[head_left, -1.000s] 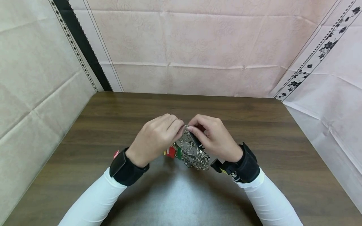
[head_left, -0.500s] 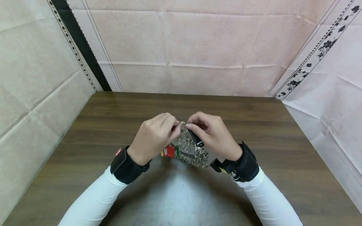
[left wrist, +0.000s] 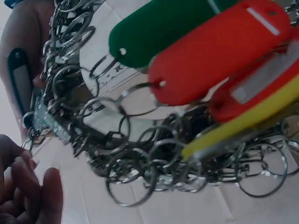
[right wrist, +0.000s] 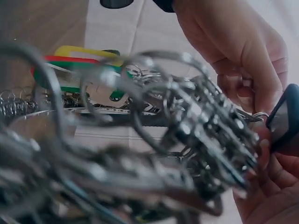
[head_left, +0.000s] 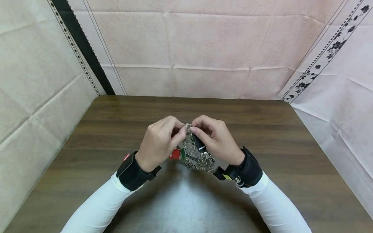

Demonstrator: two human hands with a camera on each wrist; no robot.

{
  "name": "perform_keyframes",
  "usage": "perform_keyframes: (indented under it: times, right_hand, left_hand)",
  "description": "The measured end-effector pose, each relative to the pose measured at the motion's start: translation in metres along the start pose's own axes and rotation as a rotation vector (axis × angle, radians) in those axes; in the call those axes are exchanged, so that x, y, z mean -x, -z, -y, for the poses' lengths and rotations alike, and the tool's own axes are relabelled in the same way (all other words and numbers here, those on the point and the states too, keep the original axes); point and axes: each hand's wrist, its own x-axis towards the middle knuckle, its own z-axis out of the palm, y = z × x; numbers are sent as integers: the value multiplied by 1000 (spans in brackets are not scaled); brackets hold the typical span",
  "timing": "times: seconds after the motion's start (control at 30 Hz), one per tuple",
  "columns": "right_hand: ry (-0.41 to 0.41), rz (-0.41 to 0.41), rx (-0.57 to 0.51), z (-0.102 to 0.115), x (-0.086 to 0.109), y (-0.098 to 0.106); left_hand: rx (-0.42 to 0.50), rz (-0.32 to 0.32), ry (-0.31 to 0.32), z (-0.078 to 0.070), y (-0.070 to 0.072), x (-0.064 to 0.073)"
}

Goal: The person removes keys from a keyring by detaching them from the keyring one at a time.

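Wooden surface (head_left: 180, 207), pale cloth (head_left: 204, 48) behind. Ring bunch (head_left: 204, 163) between hands: left hand (head_left: 161, 142) pinches far end, right hand (head_left: 217, 139) clamps fingers on black tag (head_left: 199, 143). Red tag (head_left: 175, 153), green tag (head_left: 183, 154) attached; black seems midway.

White sleeves (head_left: 97, 204), black wristbands (head_left: 132, 173), small red tab (head_left: 126, 156)

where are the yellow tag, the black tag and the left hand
Yellow tag (left wrist: 247, 119): left wrist view, its long edge
Black tag (head_left: 198, 142): head view, middle of its body
Left hand (head_left: 159, 139): head view, back of hand
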Motion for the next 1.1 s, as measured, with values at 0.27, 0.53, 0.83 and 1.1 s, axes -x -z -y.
perform_keyframes:
  times: [0.27, 0.53, 0.83, 1.1]
  right_hand:
    - [40, 44, 40, 0, -1, 9]
    - [71, 142, 79, 3, -2, 18]
    - [95, 183, 82, 11, -3, 18]
    - [37, 144, 83, 10, 2, 16]
  left_hand:
    - [149, 119, 28, 2, 8, -5]
    - [179, 269, -39, 5, 20, -11]
    - [187, 310, -84, 5, 24, -12]
    - [265, 266, -25, 5, 15, -8]
